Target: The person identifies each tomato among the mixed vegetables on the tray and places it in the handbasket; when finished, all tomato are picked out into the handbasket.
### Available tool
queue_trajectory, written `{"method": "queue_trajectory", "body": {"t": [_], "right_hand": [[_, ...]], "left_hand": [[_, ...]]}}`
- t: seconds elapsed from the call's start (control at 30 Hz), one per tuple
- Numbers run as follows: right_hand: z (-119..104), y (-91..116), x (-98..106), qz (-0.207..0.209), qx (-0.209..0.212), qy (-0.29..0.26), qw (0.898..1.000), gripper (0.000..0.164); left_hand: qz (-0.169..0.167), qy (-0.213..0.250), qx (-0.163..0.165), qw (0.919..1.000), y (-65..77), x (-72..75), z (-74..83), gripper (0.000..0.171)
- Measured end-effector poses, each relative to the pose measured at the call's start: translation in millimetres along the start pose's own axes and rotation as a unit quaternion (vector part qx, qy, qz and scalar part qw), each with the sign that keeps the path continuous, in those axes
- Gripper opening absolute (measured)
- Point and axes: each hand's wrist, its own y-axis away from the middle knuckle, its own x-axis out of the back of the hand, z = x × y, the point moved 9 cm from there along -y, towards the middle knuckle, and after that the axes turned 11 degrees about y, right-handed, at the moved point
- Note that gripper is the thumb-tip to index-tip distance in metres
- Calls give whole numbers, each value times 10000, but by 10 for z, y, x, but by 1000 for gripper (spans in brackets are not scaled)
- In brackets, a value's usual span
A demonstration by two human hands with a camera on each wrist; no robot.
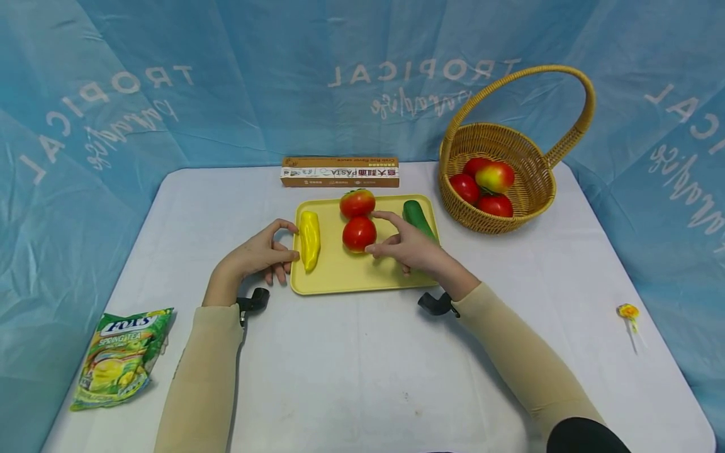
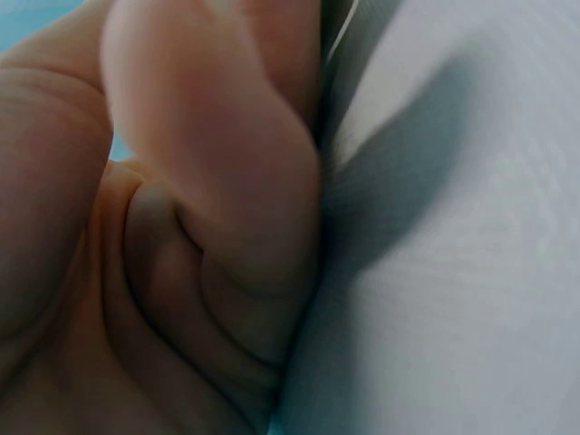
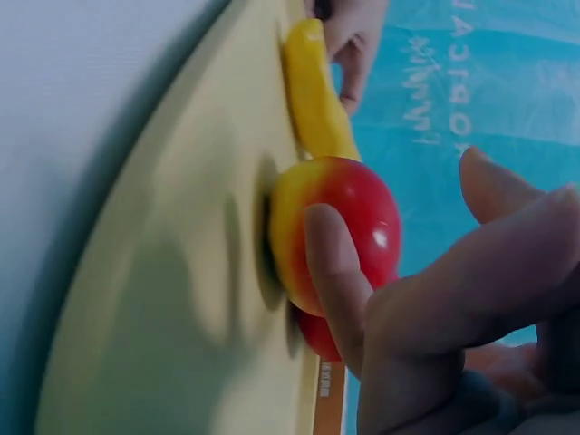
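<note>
A pale yellow tray (image 1: 340, 280) holds a yellow pepper (image 1: 309, 241) along its left side and a green cucumber (image 1: 418, 219) at the right, partly covered by my right hand. Between them sit a rear tomato (image 1: 357, 203) and a front tomato (image 1: 359, 234), close together. My left hand (image 1: 257, 253) is at the tray's left rim, thumb and index finger spread apart beside the pepper. Over the tray, my right hand (image 1: 416, 248) keeps thumb and index finger apart at the right side of the front tomato; in the right wrist view the thumb overlaps a tomato (image 3: 372, 213).
Behind the tray lies a brown pasta box (image 1: 340, 173). A wicker basket (image 1: 498, 223) with a tall handle stands at the back right, holding several tomatoes. A green candy bag (image 1: 119, 362) lies front left, a yellow lollipop (image 1: 628, 311) far right.
</note>
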Motion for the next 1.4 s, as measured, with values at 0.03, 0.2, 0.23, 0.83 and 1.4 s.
{"method": "queue_trajectory", "body": {"t": [0.03, 0.2, 0.23, 0.83, 1.4], "right_hand": [[10, -10, -14, 53, -26, 114, 9999, 85], [54, -65, -80, 315, -131, 701, 9970, 89], [67, -78, -91, 373, -162, 781, 9961, 90], [192, -253, -182, 942, -493, 1143, 9877, 98], [199, -307, -133, 1102, -482, 1098, 9867, 87]], "left_hand": [[-2, 0, -3, 10000, 2, -1, 2, 64], [1, -13, 6, 10000, 2, 1, -1, 64], [6, -21, 14, 10000, 0, 2, -3, 64], [10, -24, 11, 10000, 15, -5, 15, 63], [-26, 21, -11, 10000, 7, -6, 9, 63]]}}
